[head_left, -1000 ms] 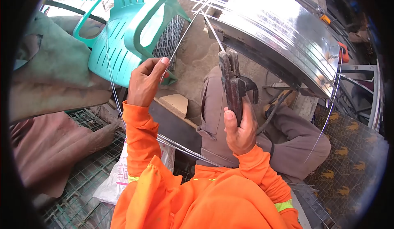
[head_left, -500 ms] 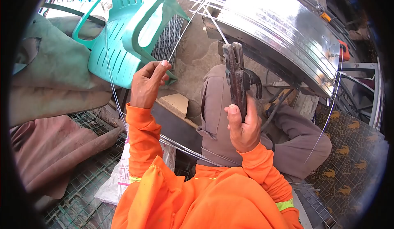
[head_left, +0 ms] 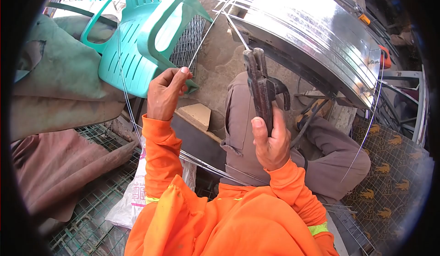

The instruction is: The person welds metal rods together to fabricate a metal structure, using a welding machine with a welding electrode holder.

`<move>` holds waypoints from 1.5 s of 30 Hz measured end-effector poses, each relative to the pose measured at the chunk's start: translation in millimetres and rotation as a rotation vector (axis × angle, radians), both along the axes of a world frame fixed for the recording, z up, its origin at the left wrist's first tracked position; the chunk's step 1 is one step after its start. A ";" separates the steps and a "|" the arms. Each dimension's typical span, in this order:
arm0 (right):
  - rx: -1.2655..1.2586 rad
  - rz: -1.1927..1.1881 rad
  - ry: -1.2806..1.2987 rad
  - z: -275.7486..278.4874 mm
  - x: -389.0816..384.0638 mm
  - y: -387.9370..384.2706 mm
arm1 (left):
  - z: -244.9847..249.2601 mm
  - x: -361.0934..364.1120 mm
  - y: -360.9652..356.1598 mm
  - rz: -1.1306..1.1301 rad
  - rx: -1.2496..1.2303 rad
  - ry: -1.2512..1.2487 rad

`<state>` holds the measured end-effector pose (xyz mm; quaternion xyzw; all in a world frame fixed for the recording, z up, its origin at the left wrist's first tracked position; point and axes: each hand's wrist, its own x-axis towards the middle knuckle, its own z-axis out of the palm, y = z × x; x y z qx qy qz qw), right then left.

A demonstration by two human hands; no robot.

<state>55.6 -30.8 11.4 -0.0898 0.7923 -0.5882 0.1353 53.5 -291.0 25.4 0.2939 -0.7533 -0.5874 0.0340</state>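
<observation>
My left hand (head_left: 166, 93) is closed, pinching the near end of a thin metal rod (head_left: 207, 33) between thumb and fingers. The rod slants up and away, past the green chair, toward a group of rods at the far end. Wrapped in my right hand (head_left: 273, 139) is a dark, worn electrode holder (head_left: 261, 88), jaws pointing up and a curved lever on its right side. From its jaws a pale welding rod (head_left: 237, 31) reaches up and left, its far end close to the same rods.
A green plastic chair (head_left: 126, 63) stands at upper left beside draped cloth (head_left: 68, 72). Shiny sheet metal (head_left: 311, 36) with rods along it lies at upper right. Green wire mesh (head_left: 91, 214), a white sack (head_left: 133, 205) and a patterned board (head_left: 385, 178) are lower down.
The electrode holder has shifted slightly left and tilted, carrying the welding rod's tip a little left and down. My left hand has barely moved.
</observation>
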 end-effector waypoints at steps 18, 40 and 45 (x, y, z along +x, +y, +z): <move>-0.002 -0.007 -0.011 -0.2 -1.8 -2.2 | -2.7 0.5 0.2 0.002 -0.001 0.035; 0.006 0.004 -0.058 2.5 -3.9 -2.7 | -2.7 0.8 0.5 0.018 0.004 0.041; 0.009 -0.011 -0.069 -1.9 0.1 -2.4 | -2.1 0.1 -0.1 0.017 -0.002 0.045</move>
